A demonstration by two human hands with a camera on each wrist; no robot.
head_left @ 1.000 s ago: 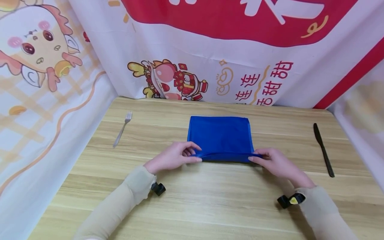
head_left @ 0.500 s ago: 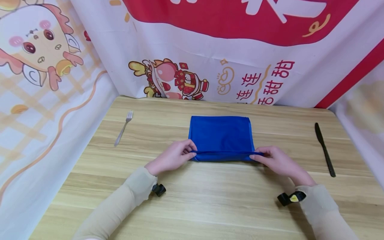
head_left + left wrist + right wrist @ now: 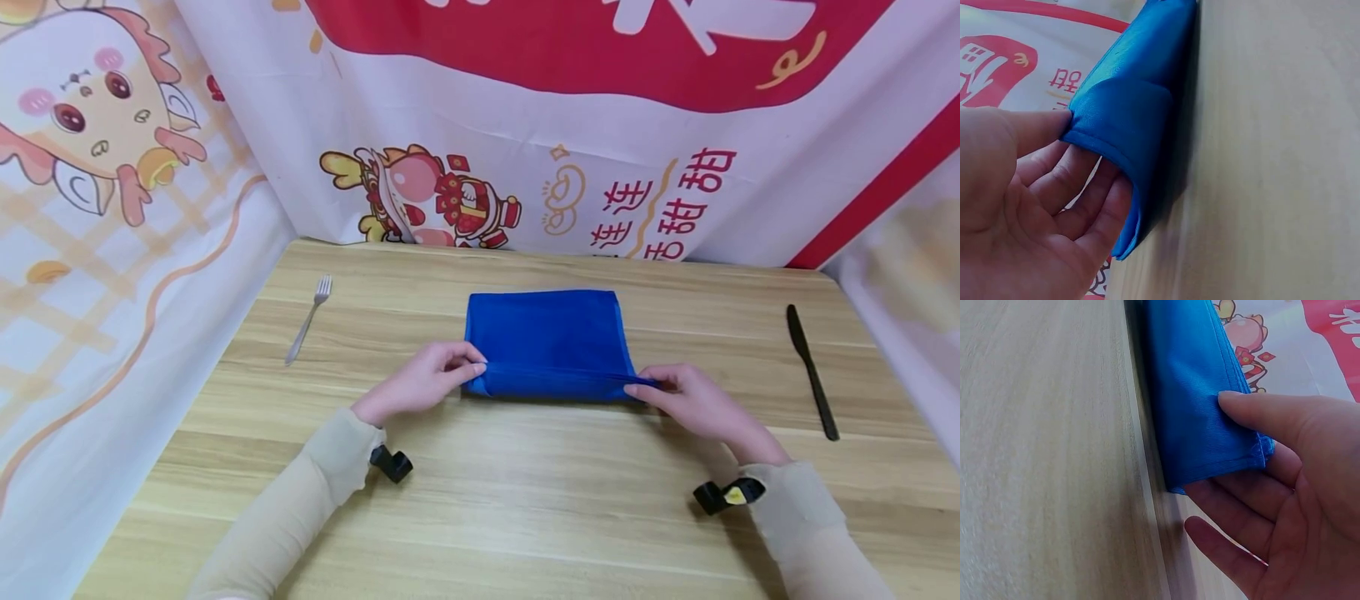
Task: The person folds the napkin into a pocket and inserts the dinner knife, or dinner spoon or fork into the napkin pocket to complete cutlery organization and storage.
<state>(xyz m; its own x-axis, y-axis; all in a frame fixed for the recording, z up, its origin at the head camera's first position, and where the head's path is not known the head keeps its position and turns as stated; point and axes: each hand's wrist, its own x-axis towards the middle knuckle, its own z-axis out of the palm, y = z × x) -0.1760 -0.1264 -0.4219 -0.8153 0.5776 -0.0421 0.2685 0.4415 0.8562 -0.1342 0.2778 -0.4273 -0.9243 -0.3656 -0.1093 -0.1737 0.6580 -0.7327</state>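
A folded blue cloth (image 3: 547, 329) with stitched hems lies on the wooden table, its near edge turned up in a loose fold. My left hand (image 3: 427, 375) pinches the left end of that fold between thumb and fingers. In the left wrist view the thumb sits on the cloth's (image 3: 1119, 106) upper rim, and the other fingers reach in under the curved layer. At the opposite end, my right hand (image 3: 690, 404) grips the fold's right corner. The right wrist view has the thumb on the outer face of the cloth (image 3: 1197, 394), while some fingertips are hidden behind it.
A metal fork (image 3: 308, 320) lies on the table (image 3: 480, 517) at the left. Toward the right edge is a black knife (image 3: 812, 372). A printed white and red curtain (image 3: 465, 92) hangs behind the table, with more printed cloth along the left side.
My left hand has closed onto the fold's left end and drawn it left and a little away. The cloth has slid slightly left. My right hand has barely moved.
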